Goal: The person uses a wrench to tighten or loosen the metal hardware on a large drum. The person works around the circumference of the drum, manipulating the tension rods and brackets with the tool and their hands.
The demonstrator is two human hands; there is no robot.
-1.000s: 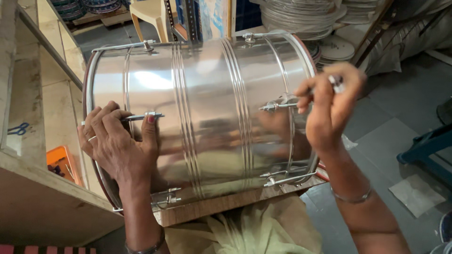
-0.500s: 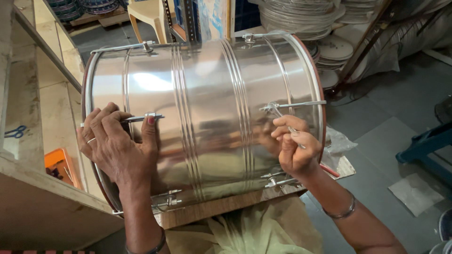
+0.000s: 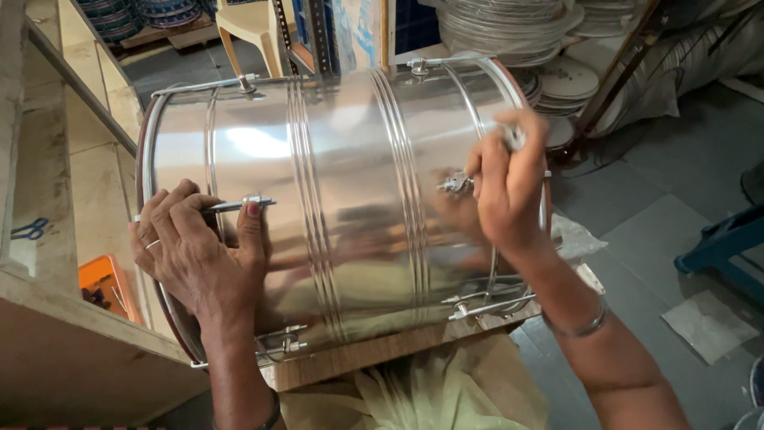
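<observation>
A person's left hand [image 3: 199, 251], at lower left of the frame, has its grip closed on a thin metal tension rod [image 3: 239, 205] near the left rim of a shiny steel drum shell [image 3: 342, 199]; the thumb presses up against the rod's small nut while the other fingers curl over the rim. The right hand [image 3: 505, 187], right of centre, has its grip bunched tight around a small tool or fitting that is mostly hidden by the fingers, held at the right rim just beside a metal lug [image 3: 456, 184] on the shell.

The drum lies on its side across a wooden board [image 3: 374, 350] at the middle of the frame, its ribbed wall mirroring both hands. More rods and lugs [image 3: 485, 302] show along the lower right edge. By the look of it, the step in hand is tightening or seating the hardware around the drum, one rod at a time; the next move would call for steadying the shell with the left hand and a firm, controlled twist from the right.

An orange box [image 3: 103, 279] sits at left beside a concrete ledge [image 3: 48, 239]. Stacks of round discs [image 3: 509, 28] fill the upper right, above a grey floor [image 3: 660, 215].
</observation>
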